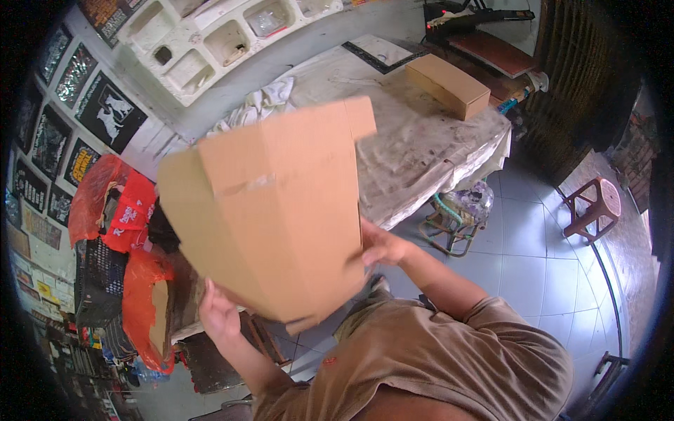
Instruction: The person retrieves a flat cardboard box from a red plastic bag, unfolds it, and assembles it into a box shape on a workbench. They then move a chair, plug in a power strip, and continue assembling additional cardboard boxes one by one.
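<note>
A large sheet of creased brown cardboard (295, 210) is held up in front of me, above the near side of the table. It has fold lines, a tab at its upper right corner and a small shiny patch near its middle. My left hand (220, 310) grips its lower left edge. My right hand (382, 245) closes on the right edge, thumb on the near face and the other fingers partly hidden behind it. Beyond it, a closed long brown cardboard box (449, 85) lies on the cloth-covered table (414, 154).
Red plastic bags (133, 210) rest on a black crate (102, 281) at left. A white foam tray (203, 45) with compartments is at the back wall. A dark-bordered board (382, 52) lies on the table's far side. A brown plastic stool (595, 207) stands on the tiled floor at right.
</note>
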{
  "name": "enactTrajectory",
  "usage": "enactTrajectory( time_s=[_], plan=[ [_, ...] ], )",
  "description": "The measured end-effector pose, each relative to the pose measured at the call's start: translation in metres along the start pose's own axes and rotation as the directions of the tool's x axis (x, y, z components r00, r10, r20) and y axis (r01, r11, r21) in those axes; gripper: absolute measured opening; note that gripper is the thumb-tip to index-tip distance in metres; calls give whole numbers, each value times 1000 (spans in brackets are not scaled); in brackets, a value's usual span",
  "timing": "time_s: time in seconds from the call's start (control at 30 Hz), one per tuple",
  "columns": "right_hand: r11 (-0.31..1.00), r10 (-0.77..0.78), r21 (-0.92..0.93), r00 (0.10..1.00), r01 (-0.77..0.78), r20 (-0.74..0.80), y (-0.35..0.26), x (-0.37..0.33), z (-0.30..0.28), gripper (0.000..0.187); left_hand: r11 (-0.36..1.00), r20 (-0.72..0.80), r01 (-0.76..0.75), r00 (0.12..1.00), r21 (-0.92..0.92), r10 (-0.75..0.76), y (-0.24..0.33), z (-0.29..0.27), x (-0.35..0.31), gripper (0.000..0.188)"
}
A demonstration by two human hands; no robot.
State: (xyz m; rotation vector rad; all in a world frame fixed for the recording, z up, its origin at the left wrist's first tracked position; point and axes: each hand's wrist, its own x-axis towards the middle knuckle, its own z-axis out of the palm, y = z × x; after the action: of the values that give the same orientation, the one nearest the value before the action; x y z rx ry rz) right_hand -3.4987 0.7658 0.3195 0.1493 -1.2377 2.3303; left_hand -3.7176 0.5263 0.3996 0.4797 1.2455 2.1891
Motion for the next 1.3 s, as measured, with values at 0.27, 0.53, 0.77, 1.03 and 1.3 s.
enactTrajectory(
  time_s=[0.27,0.53,0.77,1.03,1.3],
  plan=[
    [943,113,298,984,-149,136,-70,28,-95,99,972,110,236,965,22,-237,-23,72,126,25],
    [931,-73,366,986,15,147,-105,72,-147,67,911,13,408,912,64,-409,-87,102,231,24],
    [824,-291,-559,779,-91,-555,-189,127,-145,12,997,41,-68,997,22,67,-91,119,311,49],
    [-278,-577,-950,766,142,283,-206,172,-103,28,775,-42,-437,860,456,509,-68,139,279,66],
    [-375,363,-833,891,406,271,-112,108,-120,35,9,587,-610,766,792,262,-128,87,162,63]
  ],
)
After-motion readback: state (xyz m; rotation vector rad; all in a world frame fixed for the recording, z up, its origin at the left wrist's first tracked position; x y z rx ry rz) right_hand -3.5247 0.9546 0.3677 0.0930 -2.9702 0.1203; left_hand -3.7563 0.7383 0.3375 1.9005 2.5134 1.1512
